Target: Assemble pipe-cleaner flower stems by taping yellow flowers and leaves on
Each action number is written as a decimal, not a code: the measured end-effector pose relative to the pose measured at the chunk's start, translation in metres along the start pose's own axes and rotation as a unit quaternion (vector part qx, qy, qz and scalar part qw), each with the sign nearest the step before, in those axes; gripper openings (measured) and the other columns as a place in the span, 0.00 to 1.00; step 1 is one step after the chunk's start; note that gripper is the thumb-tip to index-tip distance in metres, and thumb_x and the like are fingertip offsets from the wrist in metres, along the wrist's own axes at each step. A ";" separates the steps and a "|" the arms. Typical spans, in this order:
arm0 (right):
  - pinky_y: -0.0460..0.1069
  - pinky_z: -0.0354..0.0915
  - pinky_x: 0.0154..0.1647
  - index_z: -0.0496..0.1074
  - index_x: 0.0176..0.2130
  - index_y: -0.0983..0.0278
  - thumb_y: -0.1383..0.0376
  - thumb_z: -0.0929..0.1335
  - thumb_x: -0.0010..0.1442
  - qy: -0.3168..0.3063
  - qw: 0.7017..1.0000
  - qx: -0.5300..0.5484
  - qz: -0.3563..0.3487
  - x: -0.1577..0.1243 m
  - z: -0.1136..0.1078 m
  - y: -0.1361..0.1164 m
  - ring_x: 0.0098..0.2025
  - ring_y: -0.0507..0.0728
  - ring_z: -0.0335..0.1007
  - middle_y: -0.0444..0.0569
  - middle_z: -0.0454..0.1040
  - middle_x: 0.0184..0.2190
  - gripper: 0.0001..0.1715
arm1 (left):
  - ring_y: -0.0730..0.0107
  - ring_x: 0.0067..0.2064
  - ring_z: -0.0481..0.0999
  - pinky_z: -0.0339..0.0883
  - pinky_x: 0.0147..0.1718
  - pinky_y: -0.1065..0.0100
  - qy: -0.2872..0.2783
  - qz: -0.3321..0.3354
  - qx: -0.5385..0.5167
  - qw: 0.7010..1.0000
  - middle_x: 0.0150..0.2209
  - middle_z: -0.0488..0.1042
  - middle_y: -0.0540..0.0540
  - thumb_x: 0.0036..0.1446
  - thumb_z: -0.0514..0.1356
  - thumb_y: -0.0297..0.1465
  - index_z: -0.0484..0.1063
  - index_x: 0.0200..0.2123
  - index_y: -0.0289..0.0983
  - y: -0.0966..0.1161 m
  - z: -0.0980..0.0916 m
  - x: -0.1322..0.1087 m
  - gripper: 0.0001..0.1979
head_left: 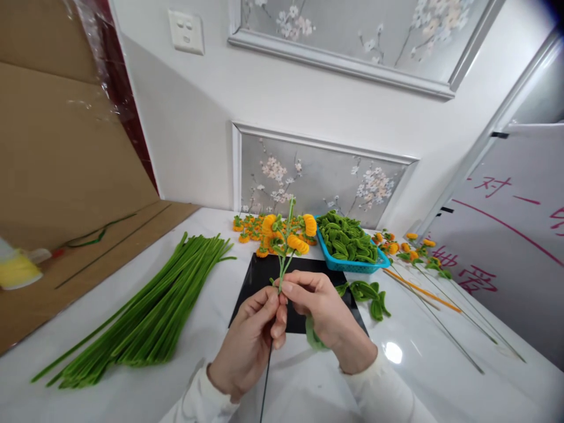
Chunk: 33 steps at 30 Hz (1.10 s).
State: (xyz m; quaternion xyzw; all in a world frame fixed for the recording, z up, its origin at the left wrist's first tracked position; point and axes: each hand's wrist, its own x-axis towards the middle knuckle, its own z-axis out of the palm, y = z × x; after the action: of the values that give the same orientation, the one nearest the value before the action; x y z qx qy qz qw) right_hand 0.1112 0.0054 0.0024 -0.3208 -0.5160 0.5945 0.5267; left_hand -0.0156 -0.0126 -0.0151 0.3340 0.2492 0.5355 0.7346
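Observation:
My left hand (253,338) is closed around the thin dark stem of an artificial flower spray (288,232). The spray stands upright, with ridged orange blooms on pale green branches. At the point where the branches meet, my right hand (326,308) pinches the stem, its fingertips touching those of my left. A roll of green tape (314,336) shows partly beneath my right hand; most of it is hidden. Below both hands lies a black mat (253,285). Loose green fuzzy leaves (374,301) rest by the mat's right edge.
A bundle of green pipe cleaners (150,311) lies on the left of the white table (211,382). Behind the mat are more orange blooms (244,236) and a blue basket (359,267) of green leaves. Finished-looking flower stems (440,317) lie at right. Cardboard (70,147) stands left.

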 end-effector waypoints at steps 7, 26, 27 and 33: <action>0.46 0.39 0.19 0.75 0.24 0.67 0.60 0.73 0.50 -0.024 0.999 0.028 -0.017 -0.002 0.000 0.003 0.19 0.45 0.44 0.40 0.61 0.19 0.12 | 0.86 0.14 0.48 0.45 0.10 0.82 -0.013 0.002 0.017 1.000 0.16 0.62 0.56 0.52 0.65 0.36 0.70 0.26 0.34 -0.001 -0.001 -0.001 0.12; 0.45 0.44 0.18 0.78 0.26 0.65 0.58 0.74 0.45 0.092 0.994 -0.028 -0.041 0.000 -0.001 0.001 0.20 0.46 0.46 0.41 0.65 0.21 0.12 | 0.78 0.19 0.65 0.60 0.21 0.74 0.012 0.025 0.161 0.987 0.19 0.69 0.52 0.52 0.64 0.35 0.68 0.20 0.35 0.000 -0.001 0.001 0.14; 0.45 0.43 0.18 0.78 0.26 0.66 0.58 0.75 0.45 0.088 0.996 -0.006 -0.033 0.000 0.000 0.003 0.19 0.45 0.44 0.41 0.64 0.20 0.12 | 0.78 0.19 0.65 0.59 0.21 0.74 0.008 0.022 0.149 0.989 0.19 0.69 0.52 0.51 0.64 0.35 0.68 0.20 0.35 0.000 -0.001 0.001 0.13; 0.45 0.37 0.18 0.78 0.32 0.67 0.54 0.74 0.47 0.043 0.996 0.079 0.020 0.000 0.001 0.010 0.17 0.44 0.40 0.39 0.60 0.16 0.19 | 0.80 0.17 0.62 0.59 0.19 0.75 -0.007 0.012 0.090 0.996 0.18 0.68 0.53 0.54 0.63 0.34 0.70 0.25 0.35 -0.002 -0.006 0.001 0.10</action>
State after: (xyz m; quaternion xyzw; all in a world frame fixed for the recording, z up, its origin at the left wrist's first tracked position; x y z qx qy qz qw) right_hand 0.1075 0.0056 -0.0069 -0.3139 -0.4373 0.6298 0.5600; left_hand -0.0183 -0.0109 -0.0204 0.4052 0.2875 0.5171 0.6970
